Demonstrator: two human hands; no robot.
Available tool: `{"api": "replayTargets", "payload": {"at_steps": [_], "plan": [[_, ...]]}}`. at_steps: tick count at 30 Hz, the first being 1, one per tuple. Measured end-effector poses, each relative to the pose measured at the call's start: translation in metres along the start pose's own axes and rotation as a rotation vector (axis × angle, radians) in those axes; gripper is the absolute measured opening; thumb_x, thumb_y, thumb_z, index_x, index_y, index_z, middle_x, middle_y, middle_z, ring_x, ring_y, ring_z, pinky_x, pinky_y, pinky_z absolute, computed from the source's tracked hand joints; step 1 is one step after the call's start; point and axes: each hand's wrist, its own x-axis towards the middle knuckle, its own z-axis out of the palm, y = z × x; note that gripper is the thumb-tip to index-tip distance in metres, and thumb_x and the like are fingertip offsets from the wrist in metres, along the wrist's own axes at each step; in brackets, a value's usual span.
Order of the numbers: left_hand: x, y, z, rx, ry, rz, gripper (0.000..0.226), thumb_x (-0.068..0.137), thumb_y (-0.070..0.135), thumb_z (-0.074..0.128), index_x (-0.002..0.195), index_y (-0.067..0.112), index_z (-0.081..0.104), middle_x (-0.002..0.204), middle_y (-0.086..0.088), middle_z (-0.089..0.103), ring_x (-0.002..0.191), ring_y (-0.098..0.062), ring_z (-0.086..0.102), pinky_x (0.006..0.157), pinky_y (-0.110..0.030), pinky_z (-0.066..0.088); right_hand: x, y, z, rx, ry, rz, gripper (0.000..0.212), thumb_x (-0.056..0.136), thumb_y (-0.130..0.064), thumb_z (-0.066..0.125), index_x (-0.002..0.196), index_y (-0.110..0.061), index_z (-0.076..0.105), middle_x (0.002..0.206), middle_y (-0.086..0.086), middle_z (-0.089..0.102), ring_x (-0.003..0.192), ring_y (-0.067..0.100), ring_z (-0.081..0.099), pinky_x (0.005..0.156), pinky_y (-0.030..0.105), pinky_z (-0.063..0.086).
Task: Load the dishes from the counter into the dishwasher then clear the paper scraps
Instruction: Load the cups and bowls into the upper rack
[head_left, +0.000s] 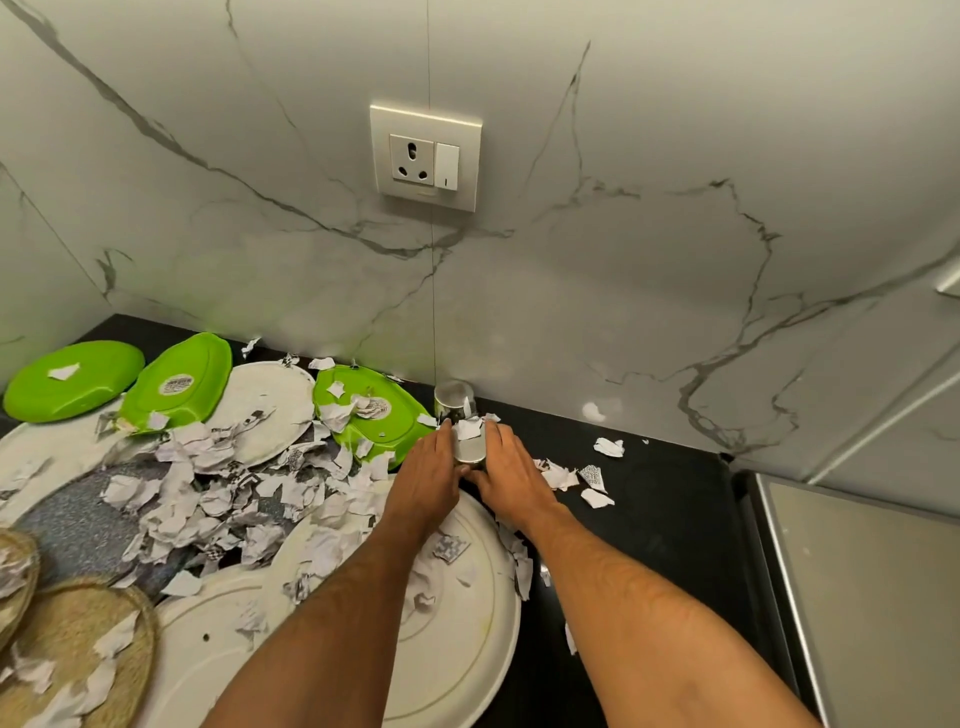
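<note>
Both my hands meet at a shiny steel cup (470, 449) on the black counter (654, 499). My left hand (431, 475) grips its left side and my right hand (511, 467) grips its right side. A paper scrap lies on top of that cup. A second steel cup (453, 397) stands just behind it by the wall. Three green plates (72, 379) (179, 384) (371, 413) lie at the back. Large white plates (457, 597) (267, 405) lie under my forearms and to the left. Torn paper scraps (208, 483) cover the plates and counter.
Woven mats (78, 654) lie at the lower left under scraps. Loose scraps (592, 475) dot the counter on the right. A steel-grey appliance top (857, 571) borders the counter at the right. A wall socket (425, 158) sits on the marble backsplash.
</note>
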Motion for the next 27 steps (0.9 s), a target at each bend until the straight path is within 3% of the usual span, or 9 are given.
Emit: {"api": "replayTargets", "payload": {"at_steps": [7,13,16,18,21,24,27], "plan": [[0.002,0.013,-0.018,-0.147,0.086,-0.016,0.067,0.095,0.020,0.062,0.151,0.001,0.030,0.133,-0.017,0.054,0.122,-0.031,0.052,0.102,-0.042,0.045,-0.005,-0.004,-0.018,0.082,0.051,0.015,0.085,0.098,-0.025,0.066,0.159,-0.004,0.013,0.153,0.013,0.035,0.142,0.026,0.035,0.118,0.035,0.032],[-0.006,0.038,-0.042,-0.247,0.181,-0.018,0.058,0.101,0.031,0.054,0.148,0.000,0.038,0.139,-0.016,0.053,0.128,-0.031,0.050,0.106,-0.040,0.042,-0.024,-0.017,-0.046,0.170,0.081,0.043,0.076,0.106,-0.043,0.048,0.162,-0.011,0.008,0.162,0.012,0.027,0.149,0.025,0.027,0.120,0.038,0.027],[-0.021,0.049,-0.049,-0.305,0.217,-0.021,0.050,0.101,0.034,0.055,0.140,0.005,0.046,0.129,-0.012,0.060,0.119,-0.029,0.055,0.096,-0.036,0.044,-0.043,-0.023,-0.055,0.198,0.106,0.056,0.068,0.105,-0.043,0.048,0.159,-0.014,0.019,0.158,0.011,0.036,0.145,0.025,0.035,0.116,0.038,0.032],[-0.036,0.054,-0.052,-0.342,0.227,-0.002,0.039,0.100,0.033,0.056,0.131,0.010,0.053,0.117,-0.008,0.064,0.109,-0.027,0.058,0.084,-0.031,0.043,-0.058,-0.024,-0.057,0.194,0.138,0.053,0.053,0.104,-0.041,0.050,0.149,-0.017,0.033,0.144,0.009,0.048,0.132,0.025,0.047,0.110,0.039,0.042],[-0.058,0.059,-0.056,-0.366,0.216,0.025,0.037,0.099,0.034,0.057,0.129,0.013,0.055,0.116,-0.007,0.065,0.107,-0.025,0.059,0.085,-0.031,0.044,-0.084,-0.028,-0.056,0.141,0.166,0.034,0.035,0.104,-0.039,0.050,0.134,-0.020,0.047,0.125,0.005,0.054,0.113,0.022,0.054,0.099,0.041,0.050],[-0.085,0.066,-0.061,-0.370,0.192,0.047,0.042,0.099,0.033,0.059,0.133,0.010,0.053,0.120,-0.009,0.063,0.110,-0.024,0.059,0.091,-0.034,0.046,-0.114,-0.036,-0.057,0.121,0.159,0.037,0.039,0.105,-0.039,0.048,0.139,-0.020,0.049,0.125,0.007,0.051,0.113,0.022,0.055,0.099,0.042,0.051],[-0.114,0.074,-0.064,-0.381,0.191,0.079,0.040,0.099,0.030,0.060,0.133,0.008,0.054,0.120,-0.008,0.063,0.110,-0.023,0.059,0.090,-0.029,0.044,-0.145,-0.044,-0.059,0.148,0.135,0.082,0.050,0.106,-0.041,0.048,0.149,-0.017,0.044,0.130,0.008,0.047,0.119,0.023,0.054,0.102,0.039,0.051]]}}
